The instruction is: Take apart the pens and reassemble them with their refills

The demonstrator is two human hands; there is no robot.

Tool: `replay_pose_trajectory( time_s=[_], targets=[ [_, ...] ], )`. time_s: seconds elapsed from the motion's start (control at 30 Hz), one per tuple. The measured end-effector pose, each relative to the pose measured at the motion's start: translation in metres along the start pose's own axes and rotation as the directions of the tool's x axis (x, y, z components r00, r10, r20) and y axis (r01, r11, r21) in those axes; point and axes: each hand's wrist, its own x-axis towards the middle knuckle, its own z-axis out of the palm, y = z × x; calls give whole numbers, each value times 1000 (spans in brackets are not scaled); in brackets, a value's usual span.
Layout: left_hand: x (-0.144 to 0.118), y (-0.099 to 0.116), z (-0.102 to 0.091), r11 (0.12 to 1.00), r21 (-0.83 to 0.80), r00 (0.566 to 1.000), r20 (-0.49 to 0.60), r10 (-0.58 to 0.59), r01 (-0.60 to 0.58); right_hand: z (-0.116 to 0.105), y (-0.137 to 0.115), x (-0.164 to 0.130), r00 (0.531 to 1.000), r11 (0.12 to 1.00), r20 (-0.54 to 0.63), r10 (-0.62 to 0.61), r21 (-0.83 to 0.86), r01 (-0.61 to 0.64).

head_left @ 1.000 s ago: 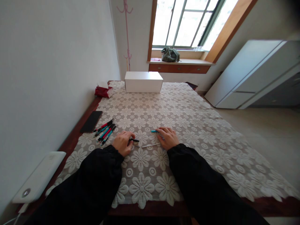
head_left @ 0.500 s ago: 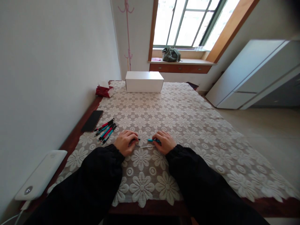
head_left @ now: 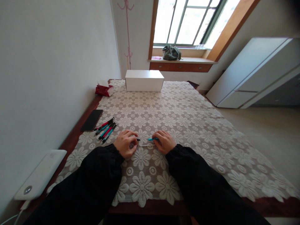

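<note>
1. Two hands are now working close together on the lace tablecloth (head_left: 187,125); we are bringing our left hand (head_left: 125,144) and right hand (head_left: 165,142) toward each other, where a second ago they were lying further apart.
2. We are pinching a short black pen piece (head_left: 137,139) in the curled fingers of the left hand, its tip pointing toward the right hand.
3. We are gripping a teal pen barrel (head_left: 152,139) in the right hand's closed fingers; a second ago it was lying further up the cloth under that hand's fingertips, so we have lifted it and are lining it up with the black piece.
4. Between the two pieces a small gap is still showing, so we are judging them aligned end to end but not yet joined.
5. We are leaving a thin white refill (head_left: 147,145) lying on the cloth just below the two pieces, near where it lay before; we judge it is not yet inside the barrel.
6. We are keeping the bundle of red and teal pens (head_left: 105,128) untouched to the left, beside the black phone (head_left: 92,120).
7. We are leaving the white box (head_left: 144,80), the red tissue pack (head_left: 103,90) and the white charger (head_left: 38,178) where they were.
</note>
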Motion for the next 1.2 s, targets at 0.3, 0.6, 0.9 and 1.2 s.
replay_pose_trajectory(
  time_s=[0.3,0.6,0.9,1.2],
  targets=[
    [0,2,-2,1000,-7,1000,15,0,0,-2,-2,0,997,997,10,-75,3,75],
    [0,4,-2,1000,-12,1000,6,7,-7,-9,-8,2,980,981,-71,-186,-72,180],
    [0,7,-4,1000,-5,1000,-9,2,-2,-9,-8,2,978,979,-90,-189,-97,181],
    [-1,2,-1,1000,-2,1000,-12,17,-17,-10,3,2,996,990,-57,-67,-125,59]
  ],
)
